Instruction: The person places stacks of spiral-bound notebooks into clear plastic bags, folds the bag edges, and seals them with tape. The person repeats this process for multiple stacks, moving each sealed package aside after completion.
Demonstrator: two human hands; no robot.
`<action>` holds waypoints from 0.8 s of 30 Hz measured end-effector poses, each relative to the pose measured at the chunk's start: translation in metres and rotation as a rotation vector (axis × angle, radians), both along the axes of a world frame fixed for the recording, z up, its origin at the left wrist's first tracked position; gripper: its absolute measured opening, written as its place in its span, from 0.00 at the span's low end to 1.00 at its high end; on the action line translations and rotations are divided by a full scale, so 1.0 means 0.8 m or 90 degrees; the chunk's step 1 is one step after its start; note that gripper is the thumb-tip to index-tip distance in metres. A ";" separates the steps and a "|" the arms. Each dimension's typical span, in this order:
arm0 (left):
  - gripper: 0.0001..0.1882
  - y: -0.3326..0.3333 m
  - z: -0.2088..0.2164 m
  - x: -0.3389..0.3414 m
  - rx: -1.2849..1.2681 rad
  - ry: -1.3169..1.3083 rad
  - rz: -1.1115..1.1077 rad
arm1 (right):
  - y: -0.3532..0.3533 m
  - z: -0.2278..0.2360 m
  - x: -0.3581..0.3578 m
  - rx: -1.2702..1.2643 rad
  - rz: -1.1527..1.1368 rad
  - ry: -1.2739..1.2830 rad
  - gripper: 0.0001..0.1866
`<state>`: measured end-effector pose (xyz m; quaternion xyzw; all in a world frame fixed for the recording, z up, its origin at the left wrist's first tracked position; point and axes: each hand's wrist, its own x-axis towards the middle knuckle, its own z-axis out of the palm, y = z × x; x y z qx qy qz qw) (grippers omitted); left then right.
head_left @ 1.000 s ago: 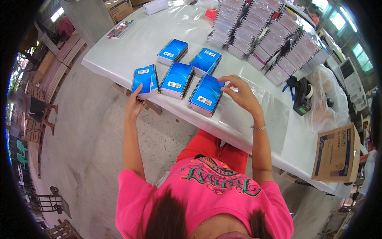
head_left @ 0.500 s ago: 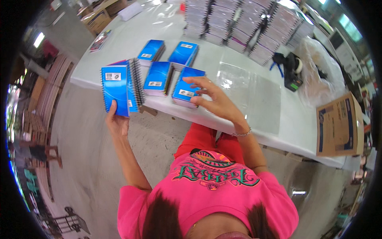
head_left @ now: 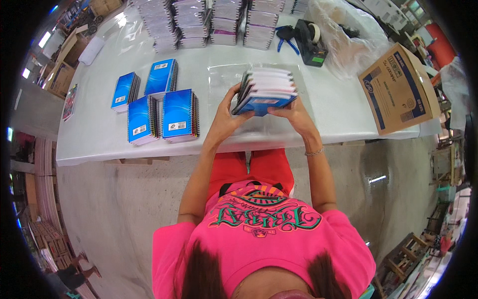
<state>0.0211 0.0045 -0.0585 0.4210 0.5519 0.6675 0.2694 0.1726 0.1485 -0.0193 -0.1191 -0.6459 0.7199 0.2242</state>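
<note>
Over the clear plastic sheet (head_left: 223, 78) on the table (head_left: 99, 142), the left hand (head_left: 229, 120) and right hand (head_left: 295, 115) hold a notebook bundle (head_left: 269, 85) between them, partly closed around its sides, most fingers hidden behind it. Only part of a blue cover (head_left: 261, 105) shows; pale stacks (head_left: 223, 26) beyond are cut off.

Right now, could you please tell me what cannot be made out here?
In the head view:
Right hand: most fingertips, hidden behind held notebooks.
Clear plastic sheet: middle, blocked by the held notebooks.
Tall stacks: tops, cut off by the upper edge.
Cover labels: print, too small.
</note>
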 end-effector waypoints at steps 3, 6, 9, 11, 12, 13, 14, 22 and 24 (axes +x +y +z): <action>0.49 0.019 -0.025 -0.002 -0.059 0.021 -0.040 | 0.009 -0.055 -0.006 0.069 -0.032 -0.018 0.50; 0.52 0.040 -0.022 0.012 -0.001 -0.061 -0.050 | 0.002 -0.097 -0.020 -0.013 -0.129 -0.001 0.50; 0.50 0.046 -0.013 0.014 0.006 -0.114 -0.046 | 0.004 -0.086 -0.023 -0.151 -0.110 -0.013 0.50; 0.49 0.044 -0.011 0.012 0.014 -0.104 -0.041 | 0.000 -0.076 -0.027 -0.123 -0.106 0.017 0.49; 0.49 0.044 -0.017 0.012 0.019 -0.112 -0.030 | -0.005 -0.073 -0.026 -0.111 -0.103 0.032 0.49; 0.49 0.044 -0.026 0.013 0.024 -0.121 -0.019 | -0.003 -0.078 -0.027 -0.108 -0.094 0.012 0.49; 0.49 0.044 -0.033 0.013 0.029 -0.130 -0.007 | 0.002 -0.087 -0.028 -0.104 -0.085 -0.008 0.49; 0.50 0.038 -0.021 0.018 0.000 -0.113 -0.013 | 0.006 -0.078 -0.026 -0.074 -0.072 -0.076 0.48; 0.51 0.037 -0.028 0.016 -0.021 -0.092 -0.008 | 0.004 -0.091 -0.026 -0.037 -0.084 -0.090 0.47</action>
